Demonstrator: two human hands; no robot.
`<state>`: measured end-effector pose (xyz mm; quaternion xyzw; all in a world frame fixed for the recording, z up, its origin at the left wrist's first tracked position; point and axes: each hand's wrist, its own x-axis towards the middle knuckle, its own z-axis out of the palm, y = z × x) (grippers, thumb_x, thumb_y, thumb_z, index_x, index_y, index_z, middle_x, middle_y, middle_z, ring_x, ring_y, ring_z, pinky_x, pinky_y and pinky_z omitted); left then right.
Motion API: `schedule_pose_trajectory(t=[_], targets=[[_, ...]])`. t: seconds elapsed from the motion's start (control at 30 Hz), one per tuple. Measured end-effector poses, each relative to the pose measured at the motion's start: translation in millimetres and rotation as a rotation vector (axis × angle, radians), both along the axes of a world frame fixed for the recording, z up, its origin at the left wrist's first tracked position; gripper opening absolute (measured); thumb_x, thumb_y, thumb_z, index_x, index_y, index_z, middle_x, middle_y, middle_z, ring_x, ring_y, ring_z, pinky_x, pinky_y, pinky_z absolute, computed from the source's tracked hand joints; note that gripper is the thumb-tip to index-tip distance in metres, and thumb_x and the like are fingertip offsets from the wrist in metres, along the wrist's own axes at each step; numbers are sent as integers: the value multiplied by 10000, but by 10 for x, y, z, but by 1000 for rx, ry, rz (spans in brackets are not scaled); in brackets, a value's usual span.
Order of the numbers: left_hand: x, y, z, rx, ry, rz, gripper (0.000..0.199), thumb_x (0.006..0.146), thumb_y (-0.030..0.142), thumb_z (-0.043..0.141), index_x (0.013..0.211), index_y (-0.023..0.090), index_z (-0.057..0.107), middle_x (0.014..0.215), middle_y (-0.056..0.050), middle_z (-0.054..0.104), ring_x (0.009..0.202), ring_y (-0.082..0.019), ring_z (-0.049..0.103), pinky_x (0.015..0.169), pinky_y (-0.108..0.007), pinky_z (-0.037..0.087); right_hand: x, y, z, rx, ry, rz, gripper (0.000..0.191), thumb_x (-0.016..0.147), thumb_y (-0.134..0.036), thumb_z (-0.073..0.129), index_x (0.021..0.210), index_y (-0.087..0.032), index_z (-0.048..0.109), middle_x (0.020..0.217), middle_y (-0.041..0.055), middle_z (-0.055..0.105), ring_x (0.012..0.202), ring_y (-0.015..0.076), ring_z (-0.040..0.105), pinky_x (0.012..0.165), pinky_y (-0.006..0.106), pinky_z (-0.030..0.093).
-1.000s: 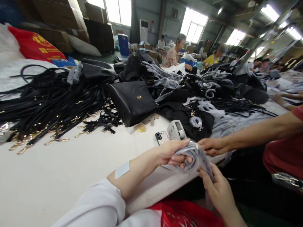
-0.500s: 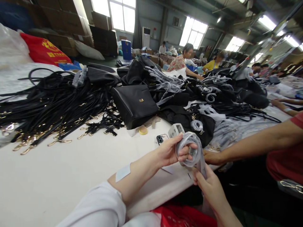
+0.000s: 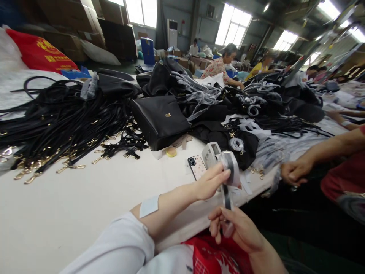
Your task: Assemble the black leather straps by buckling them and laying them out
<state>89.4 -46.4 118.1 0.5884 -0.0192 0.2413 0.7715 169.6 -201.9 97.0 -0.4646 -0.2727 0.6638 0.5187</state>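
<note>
While the plastic-wrapped strap (image 3: 234,172) is running near-vertically just right of centre, the left hand (image 3: 209,182) is holding its coiled top, fingers nearly straight; below, the right hand (image 3: 245,230) is half-curling at its tail, grip unclear.

The black bag (image 3: 159,121) is showing smooth, softly glossy leather-like sides, and its clasp (image 3: 168,115) is gleaming like gold metal. The straps (image 3: 65,114) are looking like slick black leather, their hooks (image 3: 33,178) shining as polished gold-toned metal. Clear plastic is wrapping the coil (image 3: 231,167) at the left hand (image 3: 209,182) and catching light in wrinkles. The desk (image 3: 85,213) is appearing smooth and mostly matt, while the boxes (image 3: 68,23) are looking like dull brown cardboard.
</note>
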Motion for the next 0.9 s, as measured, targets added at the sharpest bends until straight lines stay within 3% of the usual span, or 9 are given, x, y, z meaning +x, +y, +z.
schedule_pose_trajectory(t=[0.1,0.17,0.33,0.5,0.57,0.63,0.73,0.8,0.9], targets=[[9,-72,-19,615,128,104,191,925,336,430,960,159,491,893,-83,577,797,-195,541,796,-349,471,115,-74,87,8,75,-36,390,901,-479,607,875,-115,744,681,110,735,507,158,670,503,226,436],[19,-94,-15,852,161,68,91,858,219,449,937,173,450,858,-63,547,731,-175,499,731,-318,468,183,-144,119,8,110,-62,398,907,-478,595,827,-119,747,593,86,704,458,144,642,484,217,415],[49,-71,-23,949,151,-118,200,805,262,578,916,193,426,790,-20,521,662,-156,477,618,-269,432,185,-237,151,-17,206,-141,409,951,-460,517,830,-144,747,410,-31,522,292,59,412,551,249,451],[96,-71,-122,841,220,-126,145,903,316,539,849,202,466,749,-29,559,663,-172,544,658,-286,443,199,-316,425,-7,35,-322,707,942,-684,257,949,-182,755,481,0,496,349,114,418,604,361,509],[133,-93,-192,692,283,-243,193,931,341,514,799,205,482,716,-30,601,650,-172,584,672,-294,464,264,-399,554,160,-299,-464,797,876,-788,204,1031,-215,736,634,79,610,566,225,604,732,448,533],[184,-131,-291,452,382,-477,290,943,426,504,763,198,516,689,-30,641,630,-170,620,676,-308,498,332,-473,610,317,-807,-507,688,825,-792,411,1118,-241,702,957,147,693,956,340,651,932,515,480],[268,-208,-484,75,491,-815,425,865,581,577,741,176,602,605,-21,637,529,-166,605,579,-315,516,379,-527,478,301,-1393,-157,568,813,-548,677,1289,-244,614,1347,141,591,1282,366,500,1101,521,354],[297,-255,-622,-97,513,-962,451,788,613,649,738,165,653,573,-23,633,477,-160,576,509,-303,499,362,-558,265,175,-1417,81,571,898,-437,596,1417,-225,491,1419,131,548,1292,311,518,1093,469,391],[241,-312,-790,-215,561,-1111,439,751,600,678,756,161,701,587,-42,657,460,-161,561,486,-309,499,294,-647,-109,9,-1258,120,525,968,-395,455,1450,-190,429,1396,141,574,1239,274,579,1026,423,466]])
